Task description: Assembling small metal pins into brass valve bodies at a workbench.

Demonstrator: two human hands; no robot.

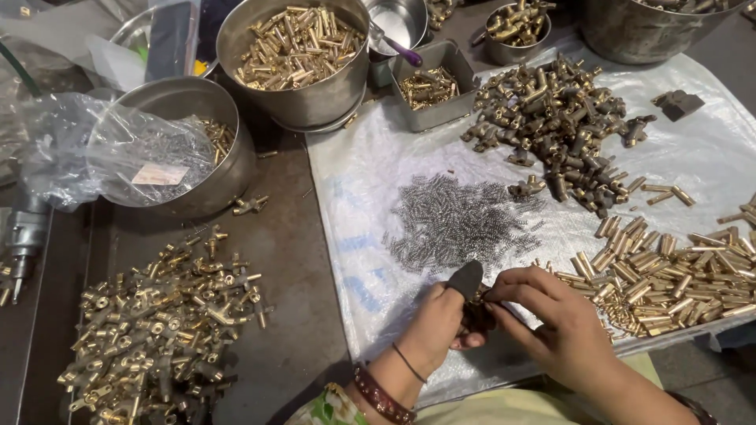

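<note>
Fingers: left hand, thumb capped with a dark rubber cot, clenched around a small dark brass fitting; right hand pinching the same fitting from the other side, fingertips meeting the left thumb. Fitting held low over the near edge of a white plastic sheet spread on the surface. Just beyond the hands: heap of small steel springs. To the right, touching the right hand's side: heap of short brass pins. Farther back on the sheet: heap of dark unassembled fittings and a small rectangular metal tray of brass bits. Left of the sheet: heap of brass valve bodies. Rear: steel bowl filled with brass pins; second steel bowl holding a clear plastic bag of springs.
</note>
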